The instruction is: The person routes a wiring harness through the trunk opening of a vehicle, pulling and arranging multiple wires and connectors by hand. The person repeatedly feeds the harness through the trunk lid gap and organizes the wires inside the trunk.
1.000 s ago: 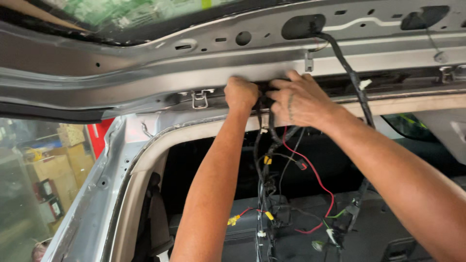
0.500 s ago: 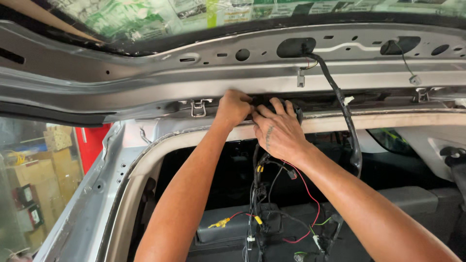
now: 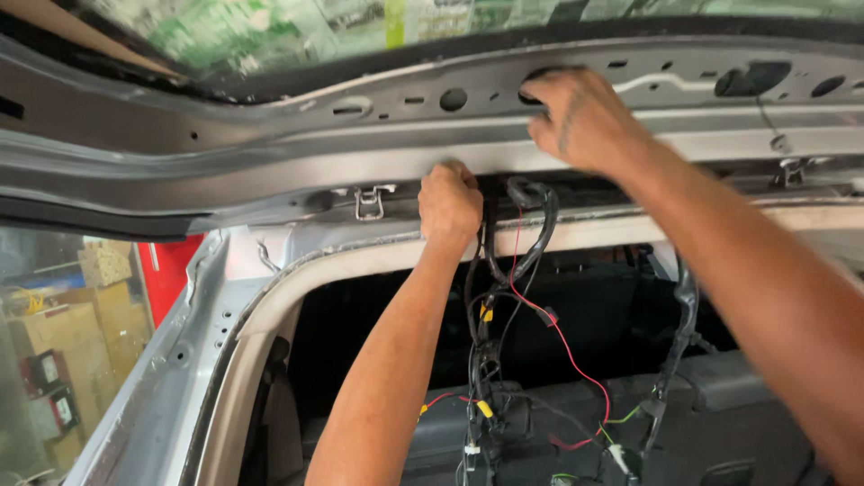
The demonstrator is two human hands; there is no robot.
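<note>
Wire harness [image 3: 520, 236] beside fisted left hand [image 3: 449, 202]

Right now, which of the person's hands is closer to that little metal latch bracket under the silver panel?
The left. The left hand is raised just to the right of the metal latch bracket, at about its height. The right hand is higher and farther right, at an opening in the silver panel.

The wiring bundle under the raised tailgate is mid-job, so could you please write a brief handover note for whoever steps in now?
Left hand: fist closed at the top of the black wiring bundle, against the roof edge beside a metal clip.
Right hand: fingers pressed at an oval hole in the grey tailgate panel; whether it has a grip on anything is hidden.
Done: bundle's top reaches the roof edge.
Left: the bundle and a red wire hang loose into the cargo area.
</note>
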